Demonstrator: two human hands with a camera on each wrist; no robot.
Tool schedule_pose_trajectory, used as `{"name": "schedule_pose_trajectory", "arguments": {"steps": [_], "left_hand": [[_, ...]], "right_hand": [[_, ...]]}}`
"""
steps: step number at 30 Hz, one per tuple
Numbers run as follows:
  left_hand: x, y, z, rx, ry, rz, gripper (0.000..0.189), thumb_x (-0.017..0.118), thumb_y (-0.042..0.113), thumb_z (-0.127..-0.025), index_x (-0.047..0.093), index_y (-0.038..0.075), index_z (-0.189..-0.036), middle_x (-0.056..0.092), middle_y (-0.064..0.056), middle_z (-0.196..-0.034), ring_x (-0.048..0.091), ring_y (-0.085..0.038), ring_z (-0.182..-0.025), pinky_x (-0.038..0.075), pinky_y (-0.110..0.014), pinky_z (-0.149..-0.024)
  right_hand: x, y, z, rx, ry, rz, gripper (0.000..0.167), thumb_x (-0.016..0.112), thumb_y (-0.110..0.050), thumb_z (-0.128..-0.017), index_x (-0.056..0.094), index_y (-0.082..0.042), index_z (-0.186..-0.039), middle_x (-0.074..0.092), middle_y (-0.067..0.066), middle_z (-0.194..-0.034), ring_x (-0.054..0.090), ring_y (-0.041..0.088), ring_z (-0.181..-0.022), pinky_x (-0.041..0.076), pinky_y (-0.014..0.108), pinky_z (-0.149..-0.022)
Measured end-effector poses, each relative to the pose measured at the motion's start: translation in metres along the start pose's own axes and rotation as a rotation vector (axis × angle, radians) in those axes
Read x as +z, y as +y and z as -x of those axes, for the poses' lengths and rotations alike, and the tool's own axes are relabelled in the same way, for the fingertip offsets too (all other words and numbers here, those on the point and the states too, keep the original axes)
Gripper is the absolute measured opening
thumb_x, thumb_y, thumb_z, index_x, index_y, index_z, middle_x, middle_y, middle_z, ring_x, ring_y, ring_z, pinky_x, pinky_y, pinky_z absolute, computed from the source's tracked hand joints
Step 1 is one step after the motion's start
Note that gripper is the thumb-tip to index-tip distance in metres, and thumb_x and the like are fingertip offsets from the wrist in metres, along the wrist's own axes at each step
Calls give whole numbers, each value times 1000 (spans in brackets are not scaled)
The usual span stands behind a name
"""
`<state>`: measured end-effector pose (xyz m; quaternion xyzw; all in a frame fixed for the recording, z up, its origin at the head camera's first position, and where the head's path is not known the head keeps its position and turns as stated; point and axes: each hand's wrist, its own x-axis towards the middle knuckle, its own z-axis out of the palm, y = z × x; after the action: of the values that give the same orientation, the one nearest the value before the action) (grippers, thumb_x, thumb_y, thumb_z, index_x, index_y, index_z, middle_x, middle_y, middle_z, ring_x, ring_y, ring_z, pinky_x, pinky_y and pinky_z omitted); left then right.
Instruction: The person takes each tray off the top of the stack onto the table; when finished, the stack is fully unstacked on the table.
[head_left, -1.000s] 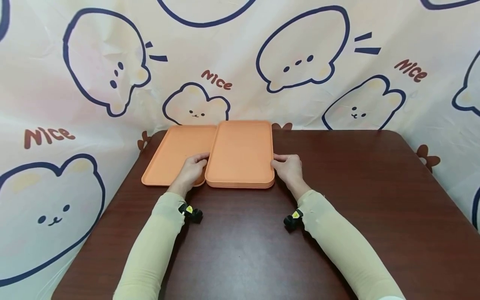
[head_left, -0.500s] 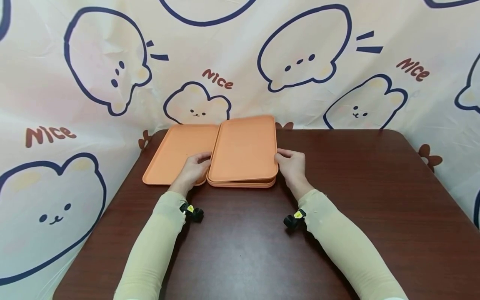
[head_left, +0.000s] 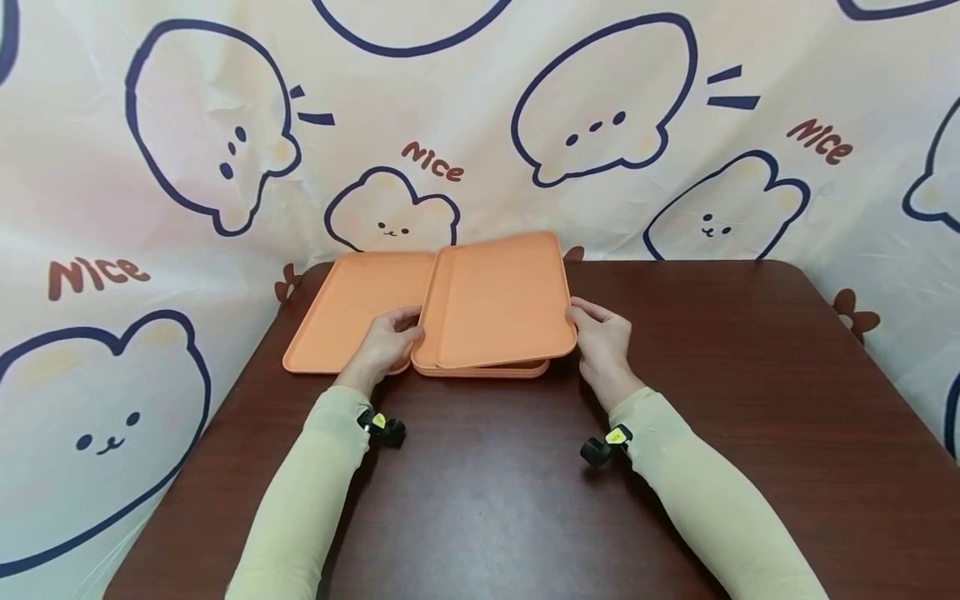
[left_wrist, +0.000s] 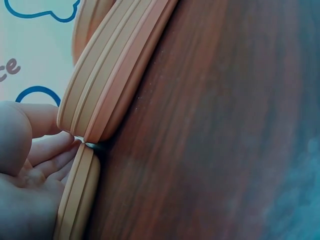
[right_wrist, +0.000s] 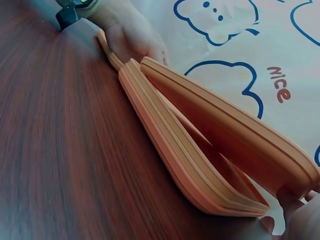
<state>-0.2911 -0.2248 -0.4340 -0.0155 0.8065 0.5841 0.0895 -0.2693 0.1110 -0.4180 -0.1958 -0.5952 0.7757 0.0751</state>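
In the head view, an orange rectangular tray [head_left: 510, 300] sits on a stack of matching trays [head_left: 480, 372], shifted right with its right side raised. My right hand [head_left: 603, 346] pinches the raised tray by its right edge. The right wrist view shows a wedge-shaped gap between this lifted tray [right_wrist: 225, 117] and the stack [right_wrist: 175, 165]. At the stack's left side, the fingertips of my left hand [head_left: 381, 343] touch the edge. Seen from the left wrist, that hand's thumb lies against the stack's rim [left_wrist: 100, 85], its other fingers extended near the neighbouring tray.
Another orange tray [head_left: 360, 292] lies flat left of the stack, partly under the left hand. The dark brown wooden table [head_left: 712, 375] extends to the right and toward the front. A cartoon-printed curtain [head_left: 487, 108] hangs along the back and sides.
My right hand has raised the top tray's right side and drawn it to the right, uncovering a strip of the tray below. The left hand has stayed at the stack's left edge.
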Motion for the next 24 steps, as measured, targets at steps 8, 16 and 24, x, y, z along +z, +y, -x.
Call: {"name": "schedule_pose_trajectory", "arguments": {"steps": [8,16,24], "left_hand": [[0,-1,1,-2,-3,-3,57,56,8,-110,43,2,-165,43,-19,-170,38,-32,-160,33,-48,-131],[-1,-1,2,19,-12,1,57,56,7,-110,42,1,-164,43,-21,-170,38,-33,-160,33,-49,-131],[0,1,1,6,-3,-5,56,56,7,-110,43,1,-164,43,-20,-170,38,-32,-161,34,-48,-130]], "right_hand": [[-25,-7,-5,8,15,0,33,75,-9,-98,79,-5,-131,72,17,-138,75,18,-116,63,23,-86],[-53,-22,-11,19,53,-27,36,77,-6,-96,78,-4,-132,79,7,-115,76,10,-100,63,21,-81],[-91,-36,-22,67,93,-115,35,82,-3,-92,81,-6,-128,80,-4,-97,76,9,-93,64,22,-75]]}}
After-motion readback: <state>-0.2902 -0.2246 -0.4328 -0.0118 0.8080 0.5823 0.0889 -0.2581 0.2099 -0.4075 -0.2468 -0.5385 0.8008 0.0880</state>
